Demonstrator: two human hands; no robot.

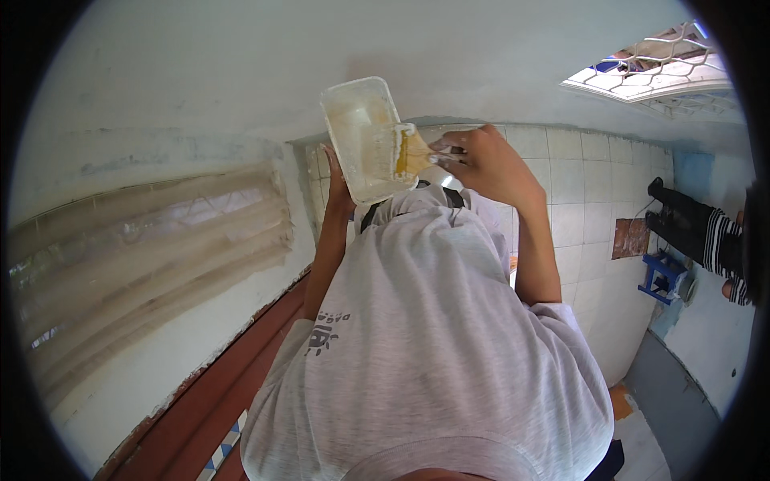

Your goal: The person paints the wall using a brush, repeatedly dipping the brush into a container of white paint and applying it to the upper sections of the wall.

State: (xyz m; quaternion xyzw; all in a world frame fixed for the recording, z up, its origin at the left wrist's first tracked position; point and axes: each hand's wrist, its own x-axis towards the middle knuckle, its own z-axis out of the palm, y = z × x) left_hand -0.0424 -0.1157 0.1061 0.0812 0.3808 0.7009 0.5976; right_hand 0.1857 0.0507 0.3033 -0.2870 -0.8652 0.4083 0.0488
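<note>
My left hand (338,183) is closed on the side of a white rectangular plastic tub (350,120), which tilts in front of my waist. Whitish smears coat the tub's inside, and its bottom edge comes close to my grey shirt. In my right hand (488,166) is a flat paintbrush (411,157), gripped by its handle. Its pale, paint-crusted head lies over the tub's right wall. White paint marks the fingers of this hand. The tub hides part of my left hand's fingers.
A pale wall (265,64) stands ahead, with a metal-grille opening (658,60) at upper right. Left is a fabric-covered window (160,240) above a red-brown ledge (192,401). Pale tiles (565,224) cover the floor. At right are another person (698,228) and a blue stool (663,276).
</note>
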